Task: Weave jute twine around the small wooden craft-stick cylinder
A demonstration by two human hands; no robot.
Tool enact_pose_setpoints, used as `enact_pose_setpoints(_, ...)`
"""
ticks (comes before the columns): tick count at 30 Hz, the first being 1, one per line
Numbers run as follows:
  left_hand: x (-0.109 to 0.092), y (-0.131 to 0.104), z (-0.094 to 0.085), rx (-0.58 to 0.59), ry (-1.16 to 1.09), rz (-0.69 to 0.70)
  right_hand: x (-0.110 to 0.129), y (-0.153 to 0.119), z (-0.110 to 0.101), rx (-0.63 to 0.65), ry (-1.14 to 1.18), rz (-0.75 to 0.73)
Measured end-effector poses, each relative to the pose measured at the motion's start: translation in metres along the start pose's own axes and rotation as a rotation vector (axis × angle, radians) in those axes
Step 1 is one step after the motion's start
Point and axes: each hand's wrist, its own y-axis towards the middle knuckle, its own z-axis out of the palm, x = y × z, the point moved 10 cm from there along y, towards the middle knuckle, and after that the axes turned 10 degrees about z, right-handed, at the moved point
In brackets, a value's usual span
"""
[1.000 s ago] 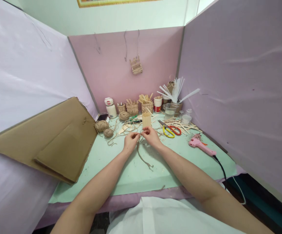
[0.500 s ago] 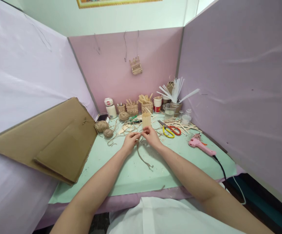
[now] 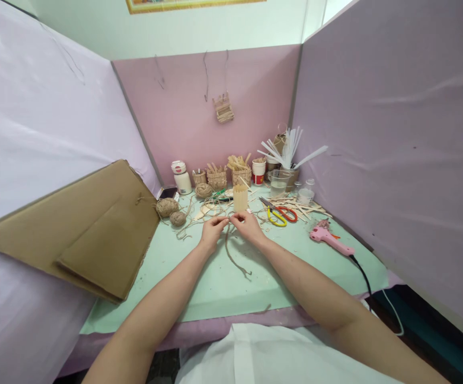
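Pink paneling point(image 3: 255, 96) closes off the back of the workspace, with 2 lilac panels slanting in along the left and right sides of the frame. Pale green covers the table point(image 3: 203, 288) across the middle and lower part.

At the center of the frame, the left hand point(image 3: 214, 232) and the right hand point(image 3: 249, 226) nearly meet over the table. On each, thumb and fingers are pinched together on a thin brown cord point(image 3: 235, 260). Its top is at the fingertips, too small to make out fully; the rest runs down below them and curves toward the lower right, ending in a frayed tip.

Just above the right hand, an upright piece made of pale wooden sticks point(image 3: 240, 198) stands on the table. Right of it lie scissors point(image 3: 279, 214) with 1 yellow and 1 red handle, and farther right a pink glue gun point(image 3: 332, 241).

Left of center are 3 balls of twine: a large one point(image 3: 167, 207), a small one point(image 3: 178, 218) and another point(image 3: 203, 190) farther back. Brown cardboard point(image 3: 95, 240) leans at the left of the frame. A white bottle point(image 3: 182, 178) stands toward the back, left of center.
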Motion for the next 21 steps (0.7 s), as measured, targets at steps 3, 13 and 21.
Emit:
enact_pose_setpoints(3, -0.009, -0.001, 0.002, 0.007, 0.029, 0.061, 0.001, 0.000, -0.001, 0.006, 0.014, 0.013)
enact_pose_setpoints(13, 0.013, -0.015, 0.023, 0.095, -0.343, -0.294, 0.008, -0.005, -0.001, -0.029, -0.014, -0.076)
enact_pose_setpoints(21, 0.009, -0.009, 0.019, 0.116, -0.265, -0.212, 0.081, -0.028, -0.096, -0.328, 0.472, -0.138)
